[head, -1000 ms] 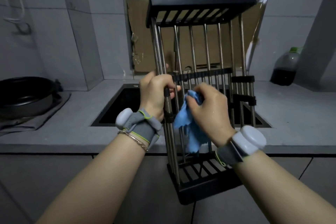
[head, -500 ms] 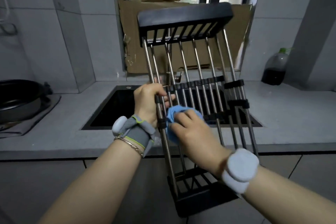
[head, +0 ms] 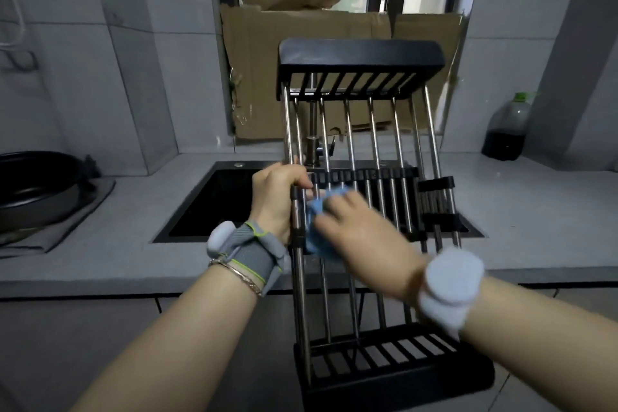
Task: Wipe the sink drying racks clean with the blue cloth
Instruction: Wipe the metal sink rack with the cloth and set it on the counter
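Rack [head: 361, 55]: held on end in front of the person, leaning a little away. Its upper black end cap is up at window height. Its lower cap hangs below the worktop [head: 140, 231] edge.

- Steel rods run between the two caps, with a black crossbar and clips about mid-height.
- Judged stiff and moderately light, since one hand carries it. The long frame will likely swing if held at one end.
- The polished rods look slippery; the crossbar joints give better purchase.
- Best hold is probably an outer rod near the middle.

Cloth [head: 316, 237]: blue, soft, bunched against the left rods just below the crossbar. It should fold round a single rod easily.

Left grip [head: 277, 201]: clamped round the left outer rod at crossbar height, steadying the frame.

Right grip [head: 361, 237]: closed over the cloth, pressing it to the rods. It is motion-blurred, so the exact finger lie is unclear.

Behind and below the rack is a dark sink [head: 217, 197], with a tap [head: 312, 144] visible through the rods.

- A pan [head: 33, 191] sits far left on a mat.
- A bottle [head: 506, 130] of dark liquid stands far right.
- Cardboard [head: 301, 43] covers the window.
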A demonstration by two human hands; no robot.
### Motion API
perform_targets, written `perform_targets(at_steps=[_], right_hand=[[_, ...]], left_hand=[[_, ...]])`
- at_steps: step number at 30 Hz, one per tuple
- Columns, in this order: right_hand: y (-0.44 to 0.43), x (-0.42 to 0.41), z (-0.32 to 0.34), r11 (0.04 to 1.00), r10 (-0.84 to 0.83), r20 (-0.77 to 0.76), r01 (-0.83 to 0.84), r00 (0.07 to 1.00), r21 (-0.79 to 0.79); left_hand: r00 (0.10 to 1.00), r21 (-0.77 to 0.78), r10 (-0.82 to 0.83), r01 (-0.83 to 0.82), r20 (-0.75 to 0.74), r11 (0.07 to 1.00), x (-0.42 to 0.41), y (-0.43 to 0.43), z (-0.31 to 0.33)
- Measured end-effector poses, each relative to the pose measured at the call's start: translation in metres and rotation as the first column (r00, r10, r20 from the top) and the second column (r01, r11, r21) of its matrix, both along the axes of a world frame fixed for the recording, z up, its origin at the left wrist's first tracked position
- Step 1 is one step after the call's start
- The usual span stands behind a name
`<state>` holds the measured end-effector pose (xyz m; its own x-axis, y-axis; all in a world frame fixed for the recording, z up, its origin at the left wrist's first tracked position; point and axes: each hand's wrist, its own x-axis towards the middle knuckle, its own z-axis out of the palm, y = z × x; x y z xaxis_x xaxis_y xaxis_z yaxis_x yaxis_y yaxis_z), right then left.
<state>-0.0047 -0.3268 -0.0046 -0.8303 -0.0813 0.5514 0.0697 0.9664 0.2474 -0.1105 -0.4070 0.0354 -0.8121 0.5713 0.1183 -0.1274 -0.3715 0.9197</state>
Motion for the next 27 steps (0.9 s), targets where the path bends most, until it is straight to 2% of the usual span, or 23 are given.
perform_targets(at_steps=[2,5,7,9,10,13,19,21,24,26,27], right_hand=[[-0.005,0.008,-0.019,0.997,0.063,0.093,-0.066,0.994,0.035],[0.004,0.01,-0.001,0.994,0.089,0.154,-0.098,0.984,0.056],[0.017,0.009,0.032,0.999,-0.046,0.05,0.047,0.998,-0.019],[0.033,0.007,0.065,0.949,-0.258,-0.095,0.234,0.961,-0.212],[0.036,0.007,0.073,0.919,-0.334,-0.095,0.301,0.938,-0.255],[0.027,0.012,0.065,0.893,-0.417,0.08,0.424,0.905,-0.153],[0.004,0.021,-0.006,0.93,-0.366,0.214,0.366,0.906,0.041],[0.0,0.026,-0.019,0.929,-0.365,0.293,0.365,0.884,0.057],[-0.005,0.028,-0.012,0.961,-0.273,0.367,0.269,0.889,0.063],[0.008,0.026,0.002,0.969,-0.247,0.258,0.234,0.934,0.081],[0.013,0.023,0.014,0.96,-0.279,0.216,0.278,0.936,0.033]], left_hand=[[0.999,-0.015,-0.031,0.031,0.012,0.999,0.002,-0.001,-0.004],[0.999,-0.03,-0.044,0.044,0.024,0.999,0.008,0.0,-0.009],[0.996,-0.02,-0.079,0.08,0.036,0.997,0.01,0.0,-0.01],[0.994,-0.014,-0.103,0.103,0.041,0.995,0.009,-0.001,-0.008],[0.994,-0.01,-0.097,0.098,0.04,0.995,0.009,-0.001,-0.006],[0.997,-0.002,-0.076,0.076,0.019,0.997,0.005,-0.003,0.0],[0.997,-0.032,0.004,-0.002,0.075,0.999,-0.009,-0.005,-0.009],[0.996,-0.056,0.013,-0.008,0.086,0.998,-0.014,-0.006,-0.012],[0.998,-0.081,-0.003,0.008,0.058,0.997,-0.011,-0.009,-0.019],[0.997,-0.078,-0.025,0.031,0.068,0.997,-0.009,-0.012,-0.021],[0.996,-0.072,-0.046,0.052,0.078,0.996,-0.007,-0.012,-0.02]])
